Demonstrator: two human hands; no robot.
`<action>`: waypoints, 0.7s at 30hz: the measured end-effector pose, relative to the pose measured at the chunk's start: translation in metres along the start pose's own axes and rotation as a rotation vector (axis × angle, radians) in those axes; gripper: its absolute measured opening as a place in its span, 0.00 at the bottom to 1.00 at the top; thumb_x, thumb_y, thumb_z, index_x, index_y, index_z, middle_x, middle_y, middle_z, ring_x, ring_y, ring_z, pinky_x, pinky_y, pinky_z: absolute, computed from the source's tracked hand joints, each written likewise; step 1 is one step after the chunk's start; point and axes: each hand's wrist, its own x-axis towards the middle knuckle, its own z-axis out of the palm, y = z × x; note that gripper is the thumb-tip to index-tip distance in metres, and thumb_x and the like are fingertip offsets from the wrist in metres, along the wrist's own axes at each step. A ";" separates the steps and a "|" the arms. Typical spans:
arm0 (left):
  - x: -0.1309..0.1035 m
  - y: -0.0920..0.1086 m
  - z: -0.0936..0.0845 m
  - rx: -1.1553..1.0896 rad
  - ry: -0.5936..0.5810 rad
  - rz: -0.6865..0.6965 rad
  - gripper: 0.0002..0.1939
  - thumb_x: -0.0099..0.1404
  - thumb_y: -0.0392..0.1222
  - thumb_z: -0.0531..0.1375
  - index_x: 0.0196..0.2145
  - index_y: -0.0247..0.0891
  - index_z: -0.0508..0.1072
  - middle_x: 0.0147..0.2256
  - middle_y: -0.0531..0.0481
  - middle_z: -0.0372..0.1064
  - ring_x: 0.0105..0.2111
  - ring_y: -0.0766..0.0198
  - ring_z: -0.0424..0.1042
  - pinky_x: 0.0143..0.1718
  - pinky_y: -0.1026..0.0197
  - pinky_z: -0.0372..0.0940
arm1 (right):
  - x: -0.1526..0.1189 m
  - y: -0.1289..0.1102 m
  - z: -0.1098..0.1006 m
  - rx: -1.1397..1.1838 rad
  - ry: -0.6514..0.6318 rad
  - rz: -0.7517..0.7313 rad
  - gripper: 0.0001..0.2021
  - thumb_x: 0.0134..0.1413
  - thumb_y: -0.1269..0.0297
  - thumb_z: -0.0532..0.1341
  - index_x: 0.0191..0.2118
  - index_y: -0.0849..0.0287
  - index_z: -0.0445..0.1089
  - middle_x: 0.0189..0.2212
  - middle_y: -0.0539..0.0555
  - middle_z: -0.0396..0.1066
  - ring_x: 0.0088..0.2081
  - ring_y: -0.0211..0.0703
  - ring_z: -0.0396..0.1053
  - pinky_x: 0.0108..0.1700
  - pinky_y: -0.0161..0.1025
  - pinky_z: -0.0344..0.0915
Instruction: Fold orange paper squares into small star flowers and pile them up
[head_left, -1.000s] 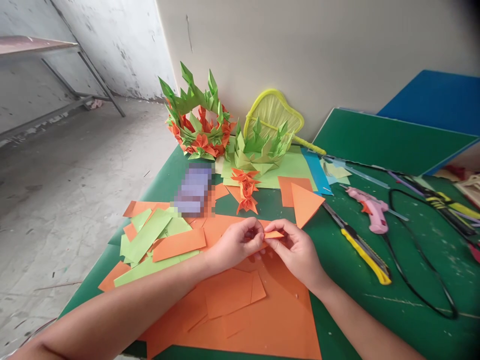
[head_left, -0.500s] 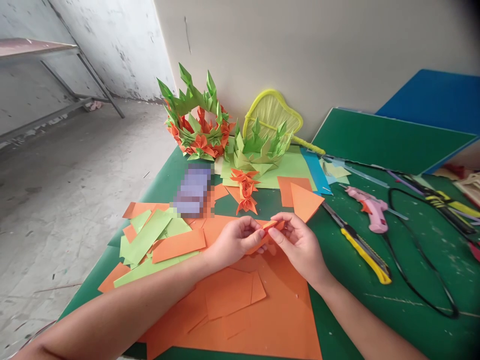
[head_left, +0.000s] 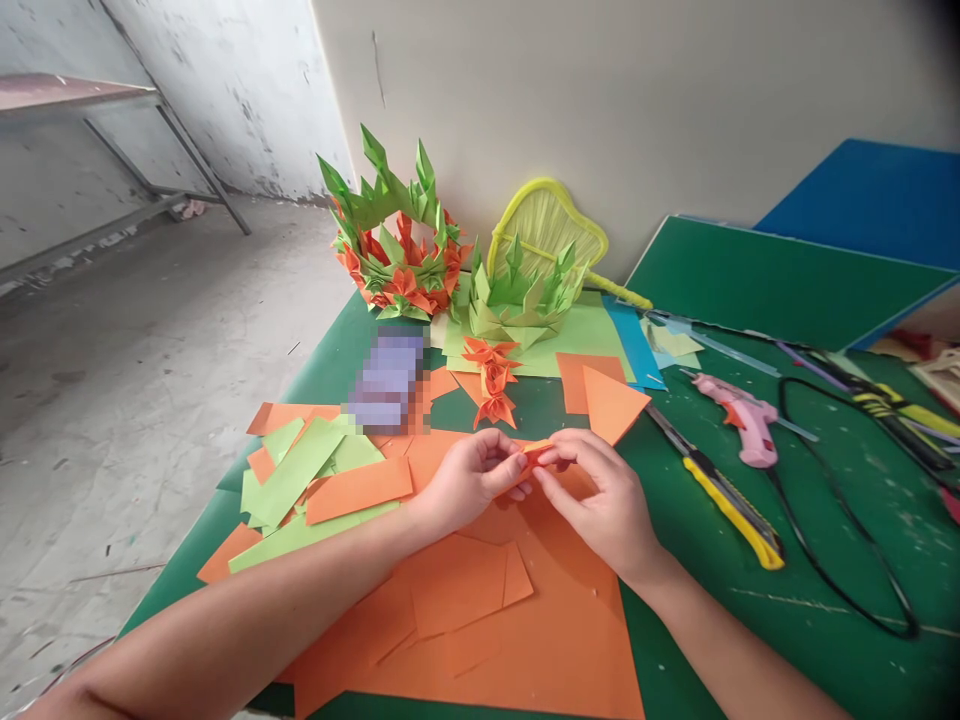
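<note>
My left hand [head_left: 472, 480] pinches a small folded piece of orange paper [head_left: 534, 450] between thumb and fingers. On the paper's right side, my right hand [head_left: 600, 495] has its fingers closed at the edge, the thumb a little lower. Both hands are above a large orange sheet [head_left: 570, 620]. Just beyond them, orange paper flowers [head_left: 495, 380] stand in a short row. Behind these are a green folded-paper crown [head_left: 521, 310] and, to its left, a taller green and orange one [head_left: 401, 275].
Green and orange paper pieces [head_left: 300, 475] lie at the left, near a blurred purple item [head_left: 386, 380]. A yellow cutter [head_left: 731, 510], a pink glue gun [head_left: 746, 415] and its black cord are at the right. Boards [head_left: 780, 285] lean on the wall behind.
The orange piece is turned slightly and less of it shows between my hands. My right thumb has moved a little down and away from it.
</note>
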 end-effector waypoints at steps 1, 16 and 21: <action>0.000 0.000 0.000 0.007 0.002 -0.004 0.22 0.57 0.58 0.64 0.31 0.36 0.64 0.26 0.50 0.72 0.25 0.67 0.72 0.26 0.67 0.65 | 0.000 0.000 0.000 -0.033 0.005 -0.030 0.04 0.57 0.72 0.61 0.35 0.55 0.67 0.36 0.52 0.69 0.40 0.42 0.69 0.42 0.39 0.68; -0.001 -0.002 0.000 0.102 -0.029 0.044 0.22 0.60 0.52 0.64 0.46 0.33 0.75 0.31 0.48 0.74 0.27 0.68 0.71 0.35 0.64 0.69 | 0.000 -0.012 -0.006 -0.508 -0.073 -0.391 0.05 0.57 0.74 0.60 0.34 0.56 0.69 0.31 0.53 0.70 0.34 0.44 0.64 0.39 0.42 0.61; 0.000 0.001 0.001 0.085 -0.009 0.013 0.24 0.58 0.53 0.65 0.46 0.33 0.76 0.29 0.49 0.74 0.26 0.68 0.71 0.31 0.65 0.68 | 0.000 -0.007 -0.009 -0.438 -0.071 -0.352 0.04 0.58 0.72 0.61 0.35 0.55 0.69 0.31 0.53 0.71 0.36 0.45 0.66 0.40 0.43 0.61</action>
